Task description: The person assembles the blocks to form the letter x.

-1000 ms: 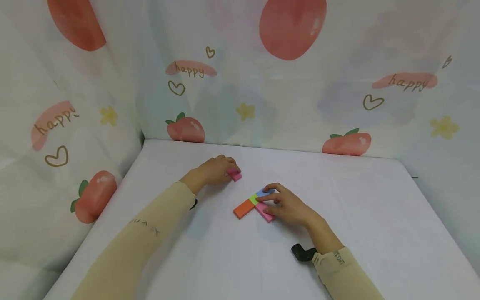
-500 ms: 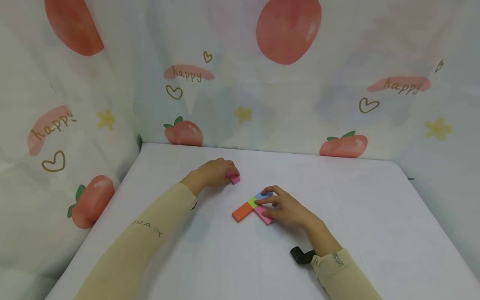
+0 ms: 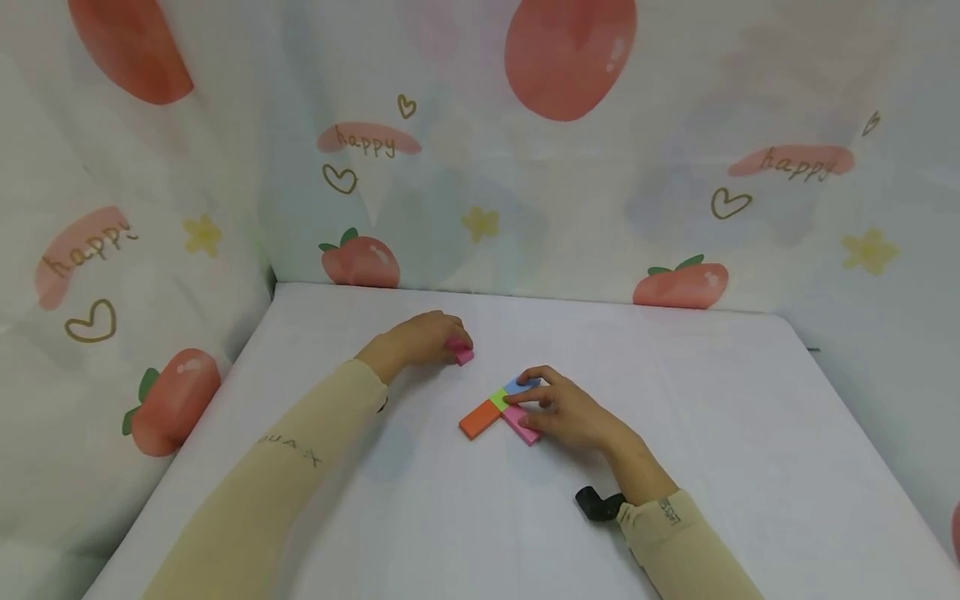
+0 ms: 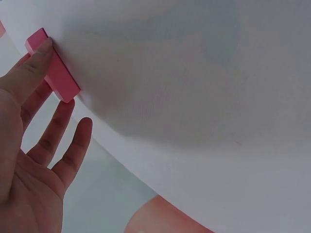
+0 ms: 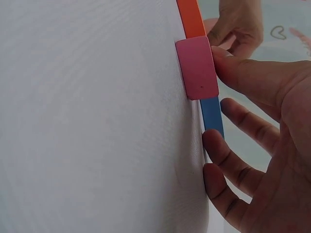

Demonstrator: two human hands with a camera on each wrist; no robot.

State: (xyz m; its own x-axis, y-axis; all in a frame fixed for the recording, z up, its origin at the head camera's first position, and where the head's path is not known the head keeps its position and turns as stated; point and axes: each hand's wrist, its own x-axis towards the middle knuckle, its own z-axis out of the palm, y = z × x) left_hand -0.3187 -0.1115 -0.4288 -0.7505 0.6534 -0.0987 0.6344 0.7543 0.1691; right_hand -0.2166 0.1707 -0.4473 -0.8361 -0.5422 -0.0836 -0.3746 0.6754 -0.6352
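In the head view my left hand (image 3: 422, 338) pinches a pink block (image 3: 465, 357) at the far middle of the white table. The left wrist view shows that long pink block (image 4: 63, 80) with the thumb on one face and fingers behind it. My right hand (image 3: 576, 412) rests its fingers on flat blocks laid together: orange (image 3: 480, 419), small green (image 3: 498, 400), and blue (image 3: 516, 387) in a slanting row. A second pink block (image 3: 520, 424) juts from the row towards me. In the right wrist view the thumb touches this pink block (image 5: 199, 68), with other fingers near the blue one (image 5: 212, 115).
The white tabletop (image 3: 712, 450) spreads around the blocks. Fabric walls (image 3: 570, 200) printed with fruit and hearts stand behind and beside it. A black wrist device (image 3: 598, 504) sits at the right sleeve (image 3: 678, 533).
The whole head view has shifted slightly. Both hands and the laid blocks keep nearly the same places; the left hand still pinches its pink block.
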